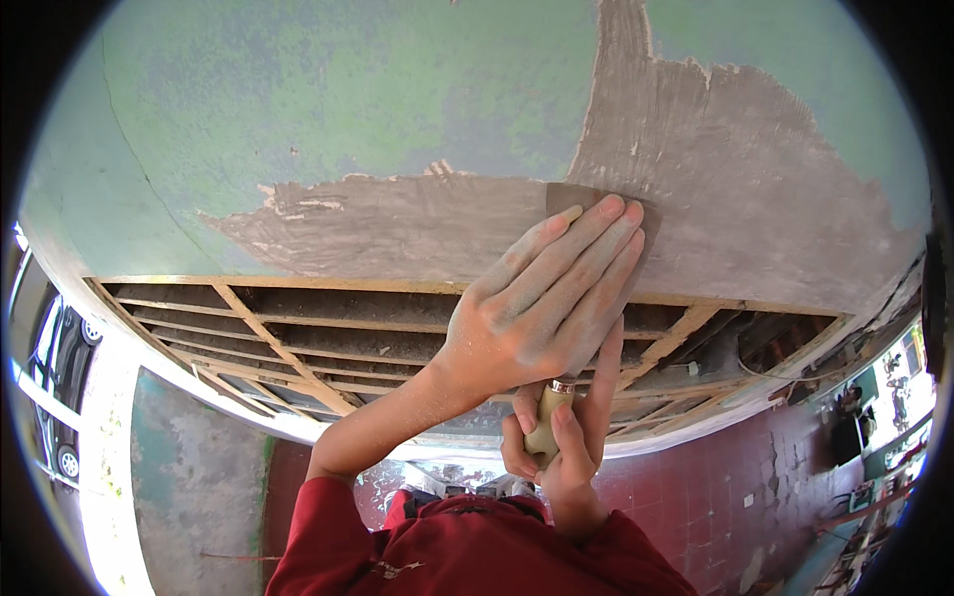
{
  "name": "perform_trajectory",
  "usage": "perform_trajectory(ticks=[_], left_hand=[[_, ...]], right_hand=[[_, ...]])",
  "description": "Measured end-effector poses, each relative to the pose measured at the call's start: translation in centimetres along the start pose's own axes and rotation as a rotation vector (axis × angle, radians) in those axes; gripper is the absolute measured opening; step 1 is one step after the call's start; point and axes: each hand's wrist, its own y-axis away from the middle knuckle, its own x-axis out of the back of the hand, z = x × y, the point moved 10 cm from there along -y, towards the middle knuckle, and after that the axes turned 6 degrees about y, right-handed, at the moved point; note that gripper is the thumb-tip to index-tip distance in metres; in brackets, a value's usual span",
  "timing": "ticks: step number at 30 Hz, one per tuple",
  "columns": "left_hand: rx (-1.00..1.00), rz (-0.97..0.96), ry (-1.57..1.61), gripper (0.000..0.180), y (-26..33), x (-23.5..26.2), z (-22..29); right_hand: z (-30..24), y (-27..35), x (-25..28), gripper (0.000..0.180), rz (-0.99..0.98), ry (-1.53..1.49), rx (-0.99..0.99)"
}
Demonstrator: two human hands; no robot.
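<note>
My right hand [574, 452] is wrapped around the pale handle [548, 422] of a scraper, its index finger stretched along the tool. The scraper's wide metal blade [568, 197] lies against the wall. My left hand [552, 288] rests flat over the blade with fingers extended and close together, hiding much of it. Pale dust coats this hand. Around the blade the wall [328, 119] shows green paint, while a bare grey-brown patch [755, 179] with ragged edges spreads to the right, up and to the left.
Below the painted surface runs an open frame of wooden slats [288, 343] with dark gaps. Red floor tiles [686, 497] lie below at the right, and a grey slab [194, 477] at the left. Parked vehicles [65, 397] stand outside at the far left. Assorted objects crowd the far right.
</note>
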Motion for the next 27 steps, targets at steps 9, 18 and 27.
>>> perform_trajectory(ticks=[9, 18, 27], left_hand=[[0.039, 0.042, 0.028, 0.041, 0.0, -0.2, -0.1], [0.017, 0.089, 0.078, 0.046, -0.6, -0.1, -0.5], [-0.033, 0.084, 0.044, 0.046, -0.7, -0.1, -0.4]], right_hand=[[-0.6, 0.2, -0.8, 0.087, 0.045, 0.065, -0.042], [-1.2, -0.2, -1.5, 0.089, 0.046, 0.097, -0.069], [-1.1, -0.2, -1.5, 0.089, 0.049, 0.048, -0.063]])
